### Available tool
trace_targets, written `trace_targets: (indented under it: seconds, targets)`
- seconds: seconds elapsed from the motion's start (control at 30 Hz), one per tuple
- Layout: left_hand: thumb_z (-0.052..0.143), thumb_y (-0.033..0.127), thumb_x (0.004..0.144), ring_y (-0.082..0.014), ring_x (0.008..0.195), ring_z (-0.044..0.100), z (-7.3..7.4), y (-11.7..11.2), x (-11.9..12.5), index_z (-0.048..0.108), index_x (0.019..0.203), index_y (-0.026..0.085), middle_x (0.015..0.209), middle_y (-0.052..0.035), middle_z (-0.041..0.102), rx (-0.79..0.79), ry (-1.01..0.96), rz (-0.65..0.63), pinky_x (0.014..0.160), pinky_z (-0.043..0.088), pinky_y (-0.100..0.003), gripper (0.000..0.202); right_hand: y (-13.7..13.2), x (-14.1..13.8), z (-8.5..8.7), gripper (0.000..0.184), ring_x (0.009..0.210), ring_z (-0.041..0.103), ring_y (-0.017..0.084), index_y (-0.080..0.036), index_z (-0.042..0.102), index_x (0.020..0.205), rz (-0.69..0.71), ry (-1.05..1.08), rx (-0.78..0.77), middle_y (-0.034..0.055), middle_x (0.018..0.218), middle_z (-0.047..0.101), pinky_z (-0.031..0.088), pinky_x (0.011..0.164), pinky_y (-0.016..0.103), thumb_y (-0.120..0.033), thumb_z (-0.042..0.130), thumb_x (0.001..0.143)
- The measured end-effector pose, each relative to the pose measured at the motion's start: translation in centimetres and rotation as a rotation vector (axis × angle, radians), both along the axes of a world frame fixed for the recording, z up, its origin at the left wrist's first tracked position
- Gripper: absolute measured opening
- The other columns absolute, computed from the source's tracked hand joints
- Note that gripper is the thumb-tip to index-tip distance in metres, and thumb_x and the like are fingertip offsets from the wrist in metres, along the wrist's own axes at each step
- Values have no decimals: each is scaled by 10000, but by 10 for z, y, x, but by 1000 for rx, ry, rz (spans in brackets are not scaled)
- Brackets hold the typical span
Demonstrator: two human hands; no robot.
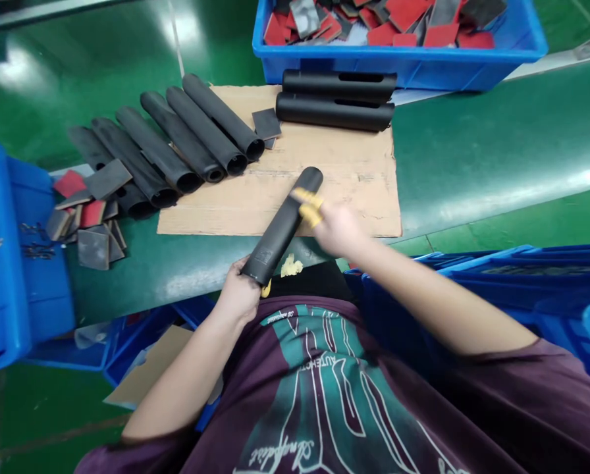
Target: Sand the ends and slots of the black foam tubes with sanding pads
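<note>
**Gripping a black tube, pinching a yellow strip**

A row of black tubes (174, 138) is lying off to my left on the table (176, 276). My left hand (238, 293) is closed around the near end of a black tube (281, 224), which is slanting over the front edge of a cardboard sheet (354, 184). The tube is looking stiff and light, its matte skin unlikely to slip, so I am holding it by the end. My right hand (337, 230) is pinching a yellow strip (307, 205) against the tube's far part.
</note>
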State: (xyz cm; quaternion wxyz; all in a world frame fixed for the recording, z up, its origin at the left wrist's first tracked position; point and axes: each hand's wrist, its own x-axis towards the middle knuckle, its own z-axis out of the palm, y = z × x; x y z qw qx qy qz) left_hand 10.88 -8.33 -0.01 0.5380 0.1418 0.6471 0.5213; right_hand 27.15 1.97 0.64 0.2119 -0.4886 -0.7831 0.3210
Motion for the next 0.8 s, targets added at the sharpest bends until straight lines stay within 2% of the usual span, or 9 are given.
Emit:
trace_targets:
  seconds: [0.1, 0.17, 0.27, 0.33, 0.43, 0.5, 0.53, 0.7, 0.8]
  targets:
    - [762, 181, 521, -76, 392, 441, 0, -2, 6, 588, 664, 199, 441, 73, 477, -48, -104, 16, 422, 327, -215, 226, 17, 3, -7, 456, 1264, 655, 263, -218, 637, 1393, -150, 89, 6, 65, 1364, 691, 544, 1072, 455, -225, 443, 980]
    - [779, 201, 539, -81, 399, 464, 6, 0, 11, 557, 655, 201, 452, 68, 482, -70, -161, 19, 423, 348, -216, 250, -6, -6, -1, 452, 1210, 686, 263, -210, 638, 1396, -5, 105, 24, 82, 1390, 673, 575, 1025, 433, -288, 439, 998]
    - [749, 188, 508, -78, 409, 472, 18, 5, 15, 547, 633, 197, 478, 54, 528, -84, -203, 49, 402, 329, -200, 238, -38, -15, 12, 479, 859, 767, 244, -288, 584, 1456, 350, 30, 19, 60, 1087, 800, 641, 790, 394, -424, 443, 1019]
    - [719, 162, 489, -54, 375, 405, 25, 7, 16, 555, 624, 189, 450, 65, 509, -76, -204, 47, 381, 269, -184, 214, -23, -12, 14, 446, 867, 763, 248, -313, 609, 1430, 280, -19, -13, 52, 1099, 797, 634, 798, 398, -406, 465, 1019]
    - [688, 140, 510, -25, 337, 293, 35, 8, 16, 583, 633, 168, 389, 90, 429, -85, -238, -8, 379, 210, -175, 164, 28, -2, 6, 413, 1119, 717, 294, -242, 664, 1370, -60, -15, -55, 69, 1293, 730, 569, 1006, 467, -278, 479, 1002]
    - [657, 131, 518, -27, 330, 276, 39, 10, 18, 623, 668, 154, 372, 97, 398, -105, -276, -8, 379, 194, -174, 155, 38, -3, 3, 444, 1231, 666, 296, -205, 637, 1397, -153, 25, -29, 66, 1342, 704, 525, 1078, 477, -229, 457, 991]
    - [648, 128, 511, -32, 329, 289, 39, 12, 19, 620, 660, 157, 371, 96, 394, -111, -282, 24, 375, 194, -174, 154, 29, -7, 4, 462, 1232, 667, 282, -206, 614, 1420, -130, 53, -12, 60, 1362, 693, 528, 1076, 465, -225, 443, 991]
    - [690, 151, 487, -73, 405, 460, 34, 17, 23, 563, 592, 178, 464, 44, 530, -142, -277, 163, 388, 310, -182, 167, -33, -23, 18, 470, 853, 761, 240, -323, 579, 1454, 349, 21, -42, 37, 1174, 781, 634, 780, 404, -406, 473, 1004]
    - [703, 144, 488, -39, 352, 346, 28, 12, 20, 556, 588, 175, 400, 71, 454, -125, -287, 93, 369, 237, -174, 181, 10, -11, 11, 429, 1002, 731, 248, -281, 641, 1392, 88, 17, -90, 50, 1335, 709, 598, 898, 416, -329, 471, 1001]
